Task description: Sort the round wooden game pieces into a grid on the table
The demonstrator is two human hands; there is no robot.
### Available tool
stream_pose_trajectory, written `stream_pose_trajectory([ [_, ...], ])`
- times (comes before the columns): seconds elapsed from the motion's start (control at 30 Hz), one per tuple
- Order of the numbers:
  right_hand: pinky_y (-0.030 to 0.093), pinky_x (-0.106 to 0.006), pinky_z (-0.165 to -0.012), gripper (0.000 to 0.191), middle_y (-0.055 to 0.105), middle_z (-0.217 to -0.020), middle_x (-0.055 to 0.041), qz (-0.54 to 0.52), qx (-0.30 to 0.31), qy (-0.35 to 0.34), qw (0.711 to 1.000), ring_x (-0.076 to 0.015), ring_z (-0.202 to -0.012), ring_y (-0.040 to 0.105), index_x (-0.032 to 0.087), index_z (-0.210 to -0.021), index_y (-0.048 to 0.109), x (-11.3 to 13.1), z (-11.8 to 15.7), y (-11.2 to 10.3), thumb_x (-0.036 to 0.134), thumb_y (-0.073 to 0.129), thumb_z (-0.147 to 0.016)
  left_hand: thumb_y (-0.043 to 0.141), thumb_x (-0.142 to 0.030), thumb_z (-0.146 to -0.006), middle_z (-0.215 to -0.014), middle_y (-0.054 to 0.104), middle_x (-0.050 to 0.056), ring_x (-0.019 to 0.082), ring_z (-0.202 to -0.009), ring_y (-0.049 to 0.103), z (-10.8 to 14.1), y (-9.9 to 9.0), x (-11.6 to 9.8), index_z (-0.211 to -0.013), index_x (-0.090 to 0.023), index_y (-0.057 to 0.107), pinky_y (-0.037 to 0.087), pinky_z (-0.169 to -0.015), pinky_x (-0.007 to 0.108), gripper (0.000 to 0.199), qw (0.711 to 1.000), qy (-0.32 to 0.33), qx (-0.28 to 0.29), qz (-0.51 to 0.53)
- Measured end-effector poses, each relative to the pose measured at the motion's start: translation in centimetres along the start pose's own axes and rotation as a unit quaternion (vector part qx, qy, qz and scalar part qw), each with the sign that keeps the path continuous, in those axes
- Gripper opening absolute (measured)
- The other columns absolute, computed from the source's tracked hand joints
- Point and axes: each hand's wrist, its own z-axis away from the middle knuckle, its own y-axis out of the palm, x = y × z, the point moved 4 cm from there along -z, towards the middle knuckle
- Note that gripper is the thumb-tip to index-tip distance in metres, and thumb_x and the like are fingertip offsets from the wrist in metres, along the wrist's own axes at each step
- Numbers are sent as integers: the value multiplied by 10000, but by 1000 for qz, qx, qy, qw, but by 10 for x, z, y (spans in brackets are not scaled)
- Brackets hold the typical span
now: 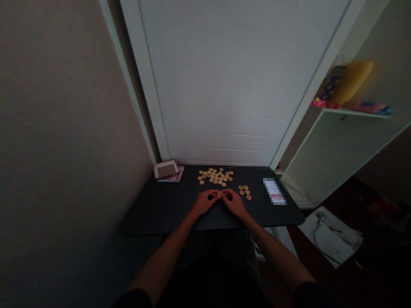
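My left hand (204,202) and my right hand (233,202) meet over the front middle of the dark table (154,209). Between their pinched fingertips is one round wooden Chinese chess piece (220,194), held by both hands. Just beyond the fingers lies a loose cluster of similar pieces (215,176), pale, with marks too small to read. To the right of my right hand, several more pieces (245,192) lie in a small group of short rows, bearing red or dark marks.
A phone-like device (274,191), blurred out, lies at the table's right. Stacked boxes (167,170) sit at the back left corner. A white door panel (218,85) rises behind the table. On the right stand a shelf unit (346,141) and, on the floor, a white box (330,235).
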Motion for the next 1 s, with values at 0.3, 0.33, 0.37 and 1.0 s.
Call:
stream_pose_trajectory([
  [0.3, 527, -303, -755, 302, 727, -919, -27, 1, -2, -6, 1000, -183, -818, 676, 224, -1036, 668, 4, 1, -1, 459, 556, -883, 594, -427, -872, -1009, 740, 28, 189, -895, 684, 0, -1, 2, -1133, -264, 689, 511, -856, 297, 322, 998, 11, -8, -60],
  [0.33, 526, -303, -755, 295, 727, -924, -26, 1, -1, -9, 1000, -182, -816, 675, 225, -1038, 669, 4, 1, -1, 450, 552, -887, 596, -427, -871, -1001, 741, 27, 188, -893, 683, 0, -1, 1, -1129, -266, 690, 511, -853, 295, 318, 998, 11, -6, -60],
  [0.37, 525, -304, -759, 287, 728, -927, -25, 3, 0, -13, 1000, -182, -815, 674, 228, -1043, 671, 3, 0, -1, 438, 549, -890, 600, -426, -869, -996, 742, 25, 189, -897, 681, 0, -1, 1, -1124, -267, 693, 510, -853, 294, 315, 998, 10, -4, -60],
  [1.0, 525, -308, -734, 229, 657, -935, -55, 78, -84, -83, 990, -172, -765, 621, 221, -1054, 687, -9, -2, -6, 243, 578, -853, 583, -359, -871, -945, 737, 20, 175, -868, 683, 1, 0, 4, -1024, -242, 702, 515, -824, 288, 227, 996, 5, -24, -82],
])
